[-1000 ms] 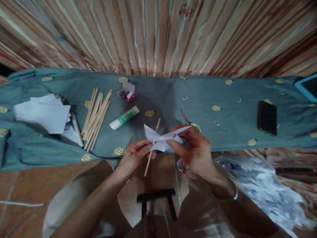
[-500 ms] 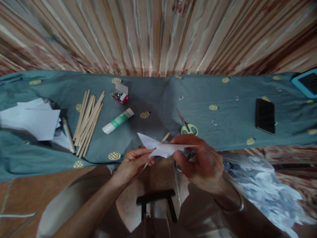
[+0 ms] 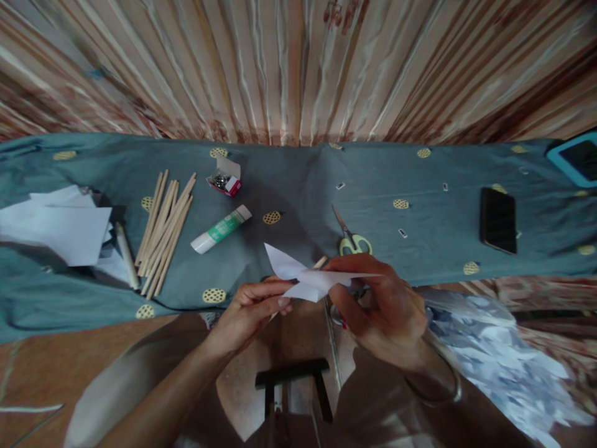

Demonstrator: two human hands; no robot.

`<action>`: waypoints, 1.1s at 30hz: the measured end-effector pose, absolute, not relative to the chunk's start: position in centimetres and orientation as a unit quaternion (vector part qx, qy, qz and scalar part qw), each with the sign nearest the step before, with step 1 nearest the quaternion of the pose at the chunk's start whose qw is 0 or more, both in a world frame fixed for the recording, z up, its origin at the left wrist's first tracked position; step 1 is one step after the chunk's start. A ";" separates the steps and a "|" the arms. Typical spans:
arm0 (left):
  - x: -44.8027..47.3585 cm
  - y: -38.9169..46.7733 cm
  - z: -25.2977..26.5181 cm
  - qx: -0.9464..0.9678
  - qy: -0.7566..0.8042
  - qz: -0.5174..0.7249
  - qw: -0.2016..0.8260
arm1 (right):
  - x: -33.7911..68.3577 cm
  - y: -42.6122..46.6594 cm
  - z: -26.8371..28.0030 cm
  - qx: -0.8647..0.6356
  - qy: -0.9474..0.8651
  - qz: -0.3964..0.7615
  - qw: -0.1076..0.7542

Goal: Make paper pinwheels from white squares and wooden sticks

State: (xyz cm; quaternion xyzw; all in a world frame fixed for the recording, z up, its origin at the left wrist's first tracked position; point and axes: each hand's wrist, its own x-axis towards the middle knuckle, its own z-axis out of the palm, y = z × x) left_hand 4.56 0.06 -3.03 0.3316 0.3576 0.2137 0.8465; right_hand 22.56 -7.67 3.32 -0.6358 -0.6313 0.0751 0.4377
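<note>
A white folded paper pinwheel point(image 3: 305, 282) is held in front of me, its pointed blades spread to both sides. My left hand point(image 3: 254, 305) pinches its left side, with a thin wooden stick point(image 3: 320, 262) running beneath the paper and through the fingers. My right hand point(image 3: 380, 305) has thumb and fingers closed on the right blade. Fingertips of both hands are partly hidden by the paper. Just beyond the right hand lie scissors point(image 3: 352, 239) with pale green handles. A glue stick point(image 3: 221, 230) lies beyond the left hand.
On the blue-green cloth point(image 3: 298, 180) are several wooden sticks point(image 3: 165, 239), white paper sheets point(image 3: 69, 230), a pale rod point(image 3: 127, 255), an open box of metal pins point(image 3: 224, 180), a black phone point(image 3: 498, 221) and a blue-framed device point(image 3: 578, 160). A bag of white paper pieces point(image 3: 504, 361) sits low right.
The pinwheel and both hands have shifted slightly right, and the pinwheel is turned a little. Less of the stick's far end shows. Both hands keep their hold.
</note>
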 end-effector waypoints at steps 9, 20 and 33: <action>4.7 0.2 -2.8 0.357 0.357 0.216 0.836 | 23.1 -7.8 3.2 -0.575 -0.689 0.078 0.434; 4.2 0.2 -2.9 0.378 0.344 0.203 0.835 | 23.4 -7.9 3.9 -0.566 -0.697 0.082 0.433; 3.9 0.2 -3.1 0.391 0.349 0.191 0.830 | 23.6 -8.1 3.8 -0.558 -0.702 0.087 0.434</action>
